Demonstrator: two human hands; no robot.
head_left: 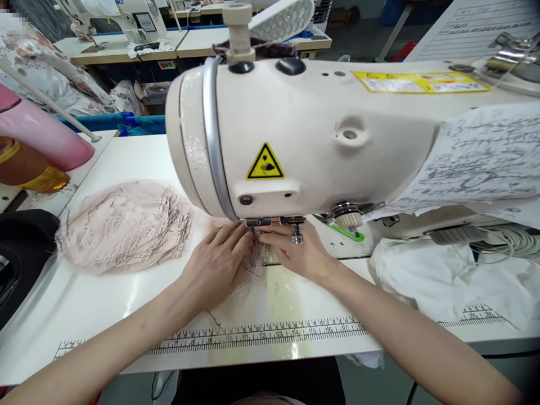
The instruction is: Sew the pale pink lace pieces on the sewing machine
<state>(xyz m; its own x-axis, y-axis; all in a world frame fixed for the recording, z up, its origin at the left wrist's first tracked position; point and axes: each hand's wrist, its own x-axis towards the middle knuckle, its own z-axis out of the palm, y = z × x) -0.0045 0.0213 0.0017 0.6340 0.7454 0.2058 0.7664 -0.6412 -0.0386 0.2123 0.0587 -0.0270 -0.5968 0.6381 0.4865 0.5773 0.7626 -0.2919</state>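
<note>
Beneath the head of a white sewing machine [304,135], a strip of pale pink lace fabric [242,289] lies on the table, running toward me. My left hand [219,259] rests over this lace, closed on it with bent fingers close to the needle area. From the other side, my right hand [301,250] reaches in, its fingers together on the lace's edge; some fingertips are hidden behind the presser parts [297,228]. A heap of the same lace [126,228], with dark thread ends, lies to the left.
White cloth [426,275] and a coil of pale cord [502,239] lie at right. Handwritten paper [481,157] hangs on the machine. A pink bottle [46,129] and brown jar [29,166] stand left, above a black object [25,259]. A printed ruler [261,334] runs along the front edge.
</note>
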